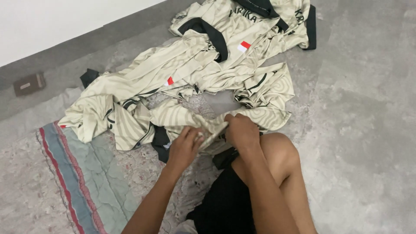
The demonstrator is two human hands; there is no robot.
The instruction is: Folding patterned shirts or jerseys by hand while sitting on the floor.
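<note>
Down low, two hands, left hand [184, 147] and right hand [241, 131] both pinching one cream shirt [208, 130], several more shirts [195, 65] heaped on one quilt [86, 173], bent knee [281, 147].

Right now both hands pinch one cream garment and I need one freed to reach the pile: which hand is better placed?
Left, probably: the left hand sits beside the cream pile, while the right hand is hemmed by the raised knee.

Only 1 view, from the head: it looks steeply down and forward over the person's bent knee [281, 151] at the grey floor [368, 108], near enough that the forearms fill the lower frame; a white wall [52, 21] crosses the top left corner.
</note>
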